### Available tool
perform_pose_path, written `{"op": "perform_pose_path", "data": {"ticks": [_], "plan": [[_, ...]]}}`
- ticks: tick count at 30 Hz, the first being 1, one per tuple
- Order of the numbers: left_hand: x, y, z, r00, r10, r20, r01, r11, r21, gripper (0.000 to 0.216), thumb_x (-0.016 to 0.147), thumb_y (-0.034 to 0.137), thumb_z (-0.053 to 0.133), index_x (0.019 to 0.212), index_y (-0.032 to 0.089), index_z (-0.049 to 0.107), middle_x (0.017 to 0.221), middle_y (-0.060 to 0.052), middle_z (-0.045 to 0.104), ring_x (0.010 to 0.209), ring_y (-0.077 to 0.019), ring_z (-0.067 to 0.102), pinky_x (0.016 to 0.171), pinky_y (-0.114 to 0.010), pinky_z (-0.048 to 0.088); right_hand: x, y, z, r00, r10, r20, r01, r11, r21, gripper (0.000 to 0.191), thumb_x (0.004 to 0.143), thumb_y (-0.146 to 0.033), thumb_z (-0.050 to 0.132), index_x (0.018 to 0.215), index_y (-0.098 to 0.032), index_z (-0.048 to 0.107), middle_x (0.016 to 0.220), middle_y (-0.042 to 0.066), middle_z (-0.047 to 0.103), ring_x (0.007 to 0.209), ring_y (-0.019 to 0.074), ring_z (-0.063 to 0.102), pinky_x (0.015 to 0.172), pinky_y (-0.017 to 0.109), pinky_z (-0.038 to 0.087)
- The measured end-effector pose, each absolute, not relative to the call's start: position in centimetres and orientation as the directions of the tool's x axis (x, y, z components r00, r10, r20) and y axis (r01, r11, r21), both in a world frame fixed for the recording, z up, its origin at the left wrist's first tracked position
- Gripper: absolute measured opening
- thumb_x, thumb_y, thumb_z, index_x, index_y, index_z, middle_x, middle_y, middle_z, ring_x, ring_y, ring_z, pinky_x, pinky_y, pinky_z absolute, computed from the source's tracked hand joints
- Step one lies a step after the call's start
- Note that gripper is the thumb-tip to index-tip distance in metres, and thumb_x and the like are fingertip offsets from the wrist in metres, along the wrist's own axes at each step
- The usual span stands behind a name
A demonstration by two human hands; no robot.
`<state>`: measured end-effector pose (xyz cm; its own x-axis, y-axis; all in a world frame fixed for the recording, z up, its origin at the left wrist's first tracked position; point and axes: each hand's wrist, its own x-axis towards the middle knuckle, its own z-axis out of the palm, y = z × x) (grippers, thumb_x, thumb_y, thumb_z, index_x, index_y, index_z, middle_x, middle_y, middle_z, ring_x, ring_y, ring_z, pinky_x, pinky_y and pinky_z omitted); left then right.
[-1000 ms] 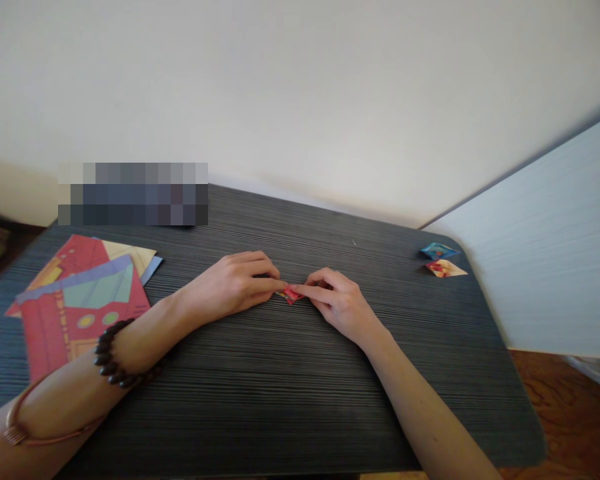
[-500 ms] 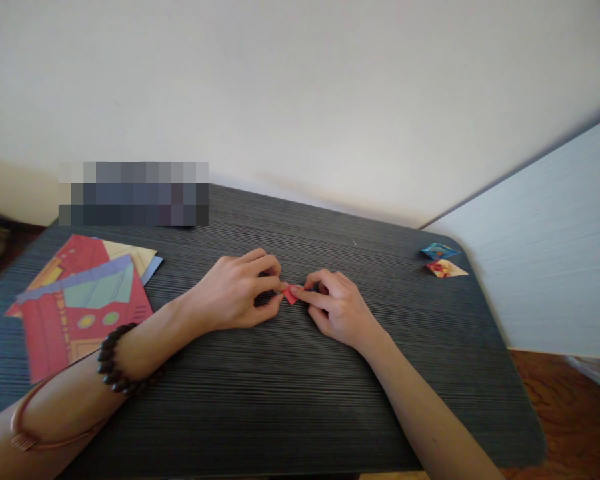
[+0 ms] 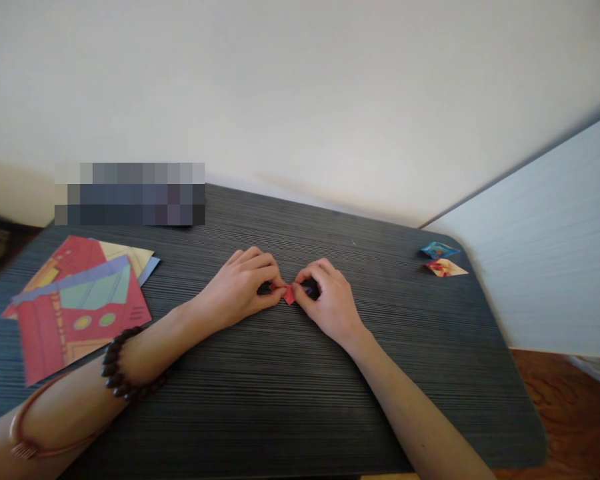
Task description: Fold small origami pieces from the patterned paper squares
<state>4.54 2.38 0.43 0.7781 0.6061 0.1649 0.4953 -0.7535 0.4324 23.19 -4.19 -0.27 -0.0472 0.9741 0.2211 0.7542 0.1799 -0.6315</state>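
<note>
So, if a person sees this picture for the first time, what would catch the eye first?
Probably the left hand and right hand, pinching a small red folded paper piece between their fingertips at the middle of the dark striped table. Next, the colourful patterned paper sheets at the table's left, and two small folded paper shapes near its far right corner.

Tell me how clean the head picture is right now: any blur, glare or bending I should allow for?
Head view: soft, even light, no glare; the hands cast only faint shadows on the table. The red folded paper between the left hand and right hand is small and soft. Edges bow near the corners, and a pixelated block covers something at the back.
</note>
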Motion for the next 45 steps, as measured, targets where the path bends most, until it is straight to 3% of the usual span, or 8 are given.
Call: {"op": "perform_pose_path", "data": {"ticks": [18, 23, 30, 37, 40, 45], "plan": [[4.5, 2.4, 0.3, 0.767, 0.612, 0.19, 0.482, -0.746, 0.46, 0.015, 0.085, 0.03, 0.056, 0.076, 0.02, 0.062, 0.082, -0.001, 0.061, 0.085, -0.0184, 0.048, 0.076, -0.032, 0.035, 24.8, -4.1, -0.3, -0.073, 0.986, 0.151, 0.606, 0.164, -0.779, 0.029, 0.074, -0.002, 0.046, 0.093, -0.02, 0.058, 0.094, 0.001, 0.053, 0.06, 0.0079, 0.047, 0.06, 0.025, 0.041], [4.4, 2.5, 0.0, 0.769, 0.6, 0.223, 0.462, -0.762, 0.454, 0.015, 0.085, 0.029, 0.056, 0.076, 0.019, 0.062, 0.083, -0.001, 0.061, 0.082, -0.0174, 0.049, 0.075, -0.032, 0.034, 24.8, -4.4, 0.0, -0.069, 0.985, 0.159, 0.605, 0.168, -0.778, 0.018, 0.079, -0.01, 0.051, 0.093, -0.019, 0.058, 0.094, 0.002, 0.053, 0.059, 0.0079, 0.047, 0.059, 0.025, 0.042], [4.5, 2.4, 0.2, 0.77, 0.598, 0.222, 0.457, -0.76, 0.462, 0.016, 0.086, 0.028, 0.054, 0.076, 0.019, 0.061, 0.081, -0.001, 0.06, 0.08, -0.0169, 0.049, 0.073, -0.032, 0.033, 23.2, -4.3, 0.0, -0.012, 0.983, 0.184, 0.731, 0.134, -0.669, 0.004, 0.08, -0.021, 0.058, 0.085, -0.021, 0.058, 0.09, 0.002, 0.055, 0.072, 0.0133, 0.051, 0.066, 0.028, 0.042], [4.5, 2.4, 0.3, 0.761, 0.617, 0.2, 0.484, -0.745, 0.459, 0.015, 0.085, 0.027, 0.055, 0.073, 0.019, 0.059, 0.08, 0.0, 0.06, 0.08, -0.0172, 0.05, 0.074, -0.033, 0.033, 24.0, -4.2, -0.1, -0.058, 0.988, 0.143, 0.682, 0.144, -0.717, 0.022, 0.078, -0.007, 0.049, 0.093, -0.021, 0.057, 0.096, 0.002, 0.053, 0.063, 0.0099, 0.047, 0.064, 0.026, 0.043], [4.5, 2.4, 0.2, 0.766, 0.611, 0.198, 0.483, -0.751, 0.45, 0.015, 0.086, 0.029, 0.054, 0.076, 0.019, 0.061, 0.082, -0.001, 0.06, 0.081, -0.0175, 0.05, 0.074, -0.033, 0.034, 24.3, -4.5, -0.1, -0.078, 0.982, 0.172, 0.689, 0.178, -0.702, 0.02, 0.082, -0.013, 0.051, 0.1, -0.021, 0.057, 0.1, 0.003, 0.052, 0.064, 0.01, 0.048, 0.066, 0.027, 0.044], [4.5, 2.3, 0.1, 0.747, 0.622, 0.235, 0.488, -0.753, 0.441, 0.015, 0.087, 0.031, 0.053, 0.092, 0.02, 0.064, 0.093, -0.003, 0.061, 0.087, -0.018, 0.052, 0.079, -0.033, 0.037, 24.1, -4.6, -0.1, -0.165, 0.966, 0.201, 0.752, 0.255, -0.608, 0.018, 0.085, -0.035, 0.06, 0.094, -0.02, 0.06, 0.096, 0.005, 0.055, 0.088, 0.0173, 0.055, 0.078, 0.031, 0.044]]}}
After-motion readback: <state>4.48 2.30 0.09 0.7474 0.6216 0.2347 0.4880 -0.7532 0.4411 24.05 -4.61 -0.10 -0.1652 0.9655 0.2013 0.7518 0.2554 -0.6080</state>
